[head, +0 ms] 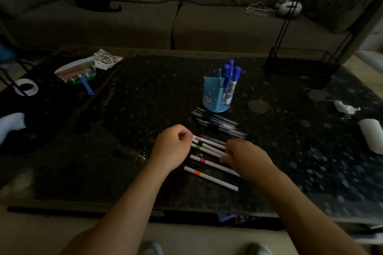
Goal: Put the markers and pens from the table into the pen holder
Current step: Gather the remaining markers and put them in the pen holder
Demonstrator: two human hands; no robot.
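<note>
White markers (209, 147) lie side by side on the worktop (124, 130); left hand (173, 147), loosely curled, touches their ends; right hand (246, 156), fingers extended, rests on them.

A dim home living room: a grey sofa (176, 6) stands beyond the hands (172, 147), behind the low dark worktop (145, 99).

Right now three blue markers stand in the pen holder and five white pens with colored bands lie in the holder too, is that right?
Not quite. The head view shows three blue markers in the pen holder, but the five white pens lie on the table.
</note>
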